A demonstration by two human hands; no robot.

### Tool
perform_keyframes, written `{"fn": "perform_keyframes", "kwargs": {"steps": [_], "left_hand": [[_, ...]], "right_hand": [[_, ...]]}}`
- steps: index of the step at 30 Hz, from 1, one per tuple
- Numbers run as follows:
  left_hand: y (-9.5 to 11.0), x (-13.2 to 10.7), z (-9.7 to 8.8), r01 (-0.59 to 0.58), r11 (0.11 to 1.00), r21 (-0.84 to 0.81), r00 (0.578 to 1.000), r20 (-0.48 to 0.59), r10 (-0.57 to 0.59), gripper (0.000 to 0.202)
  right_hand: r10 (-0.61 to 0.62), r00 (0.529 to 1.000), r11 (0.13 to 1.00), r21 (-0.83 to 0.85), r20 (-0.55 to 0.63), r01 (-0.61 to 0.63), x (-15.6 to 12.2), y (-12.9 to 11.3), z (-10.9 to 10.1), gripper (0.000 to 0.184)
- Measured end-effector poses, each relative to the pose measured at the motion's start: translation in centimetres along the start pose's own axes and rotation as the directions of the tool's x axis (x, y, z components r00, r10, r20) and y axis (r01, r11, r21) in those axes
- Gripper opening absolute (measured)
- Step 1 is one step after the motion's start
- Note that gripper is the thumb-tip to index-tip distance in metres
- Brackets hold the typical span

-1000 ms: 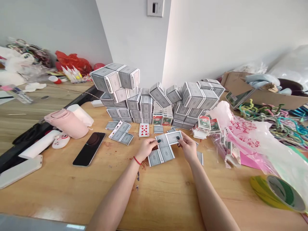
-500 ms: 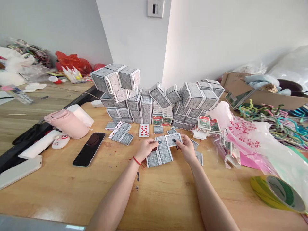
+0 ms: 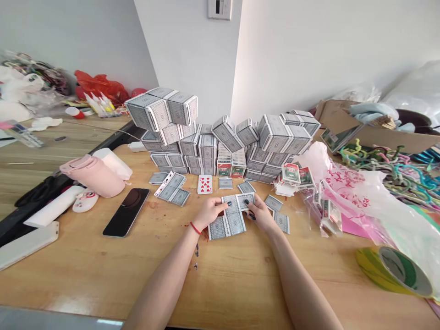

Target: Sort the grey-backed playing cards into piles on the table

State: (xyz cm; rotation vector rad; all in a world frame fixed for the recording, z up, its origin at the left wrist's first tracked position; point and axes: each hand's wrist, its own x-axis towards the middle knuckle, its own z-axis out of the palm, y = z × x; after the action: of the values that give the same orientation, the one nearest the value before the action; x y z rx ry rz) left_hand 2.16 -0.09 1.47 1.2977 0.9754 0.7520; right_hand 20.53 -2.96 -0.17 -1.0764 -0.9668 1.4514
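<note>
Between my hands is a small group of joined playing cards (image 3: 234,221), grey patterned backs facing up. My left hand (image 3: 210,211), with a red string at the wrist, pinches its upper left edge, thumb on top. My right hand (image 3: 261,214) grips a card (image 3: 244,200) at the group's upper right, thumb on its face and fingers beneath. How the cards are joined is hidden. Just beyond my hands lie a red-hearts card (image 3: 205,184), face up, and a face-down card (image 3: 226,183). Other loose cards (image 3: 281,222) lie right of my right hand.
Card-built blocks (image 3: 161,110) are stacked along the back, with card boxes (image 3: 290,173) at their right. A phone (image 3: 126,212), a pink tumbler (image 3: 94,176) and a folded card piece (image 3: 173,188) lie left. Yellow-green tape (image 3: 369,270) and a plastic bag (image 3: 357,197) occupy the right side.
My right hand has moved slightly left, bringing its card closer against the group. My left hand keeps its hold. The view has shifted a little.
</note>
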Motion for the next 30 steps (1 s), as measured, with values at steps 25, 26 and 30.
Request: {"fn": "perform_keyframes", "kwargs": {"steps": [25,26,30], "left_hand": [[0.2,-0.5,-1.0,0.165,0.943,-0.289,0.980,0.157,-0.123,0.025],[0.2,-0.5,-1.0,0.168,0.945,-0.282,0.979,0.158,-0.128,0.026],[0.1,-0.3,-0.9,0.178,0.950,-0.257,0.980,0.138,-0.146,0.027]], "right_hand": [[-0.056,0.998,0.991,-0.125,-0.002,0.055,0.3,0.2,-0.3,0.028],[-0.055,0.998,0.989,-0.134,-0.003,0.054,0.2,0.2,-0.2,0.028],[-0.055,0.998,0.986,-0.160,0.004,0.055,0.2,0.2,-0.1,0.029]]}}
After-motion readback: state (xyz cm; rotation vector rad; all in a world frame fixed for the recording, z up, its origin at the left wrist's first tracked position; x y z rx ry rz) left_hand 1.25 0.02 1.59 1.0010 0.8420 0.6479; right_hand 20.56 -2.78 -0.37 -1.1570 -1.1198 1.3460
